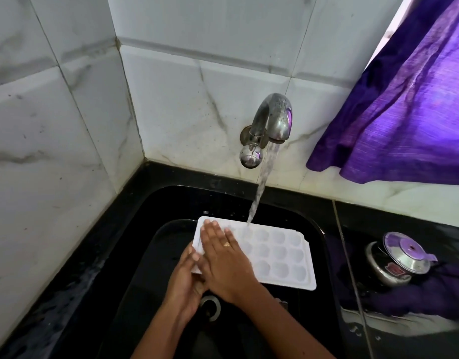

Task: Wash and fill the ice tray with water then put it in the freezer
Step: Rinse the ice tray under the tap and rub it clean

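Black desk [378, 221] with a black sink [171, 203] set in the corner, white marbled tile wall [67, 125] behind and to the left. Steel tap [272, 120] on the back wall is running. Purple curtain [404, 112] hangs upper right, and a steel pot [397, 260] with its lid on sits right of the sink. I can see the drain [210, 307] below the wrists.

The ice tray [280, 255] is white plastic with rows of round pockets, held roughly level over the sink. The water stream [262, 182] hits its far edge.

Left hand [183, 278] grips the tray's left end, thumb on top and fingers curled under. Right hand [223, 257] lies flat on the tray's left part, fingers straight, with a ring [226, 244] on one finger.
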